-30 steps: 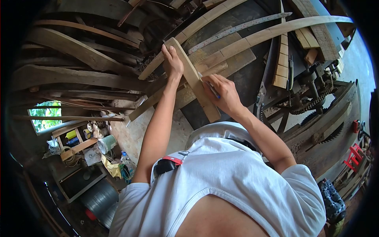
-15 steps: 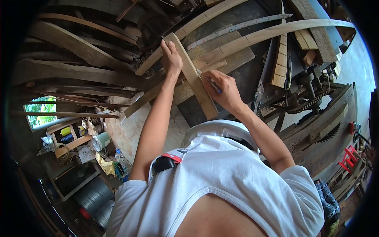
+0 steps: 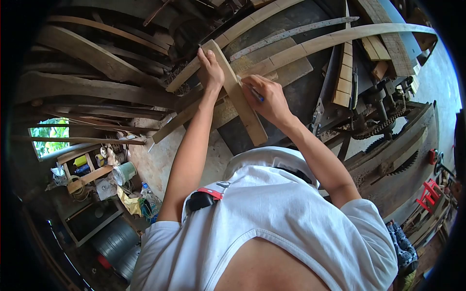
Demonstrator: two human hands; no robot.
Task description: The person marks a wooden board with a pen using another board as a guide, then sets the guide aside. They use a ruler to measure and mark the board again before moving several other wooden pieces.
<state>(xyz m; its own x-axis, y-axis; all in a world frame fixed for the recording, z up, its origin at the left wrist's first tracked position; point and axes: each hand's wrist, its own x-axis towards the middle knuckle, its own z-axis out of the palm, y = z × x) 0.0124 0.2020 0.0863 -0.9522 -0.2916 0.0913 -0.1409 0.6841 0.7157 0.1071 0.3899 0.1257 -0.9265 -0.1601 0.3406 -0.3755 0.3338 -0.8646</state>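
My left hand (image 3: pixel 211 71) lies along the left edge of a flat wooden board (image 3: pixel 236 97), fingers near its far end and pressed against it. The board slants across a long curved wooden strip (image 3: pixel 310 46). My right hand (image 3: pixel 264 94) is closed around a blue and white pen (image 3: pixel 256 93), its tip side at the right edge of the board. Beneath the board lie further wooden pieces (image 3: pixel 291 72) on a dark flat surface (image 3: pixel 233 137).
Curved planks (image 3: pixel 97 89) are stacked at the left. At the right stands machinery with a chain (image 3: pixel 383 127) and a toothed blade (image 3: pixel 405 167). A bucket (image 3: pixel 124 172) and bottle (image 3: pixel 149 196) are at lower left, a red stool (image 3: pixel 428 194) at far right.
My right hand with the pen has moved up and left along the edge of the board, away from my body. My left hand and the board look nearly unchanged.
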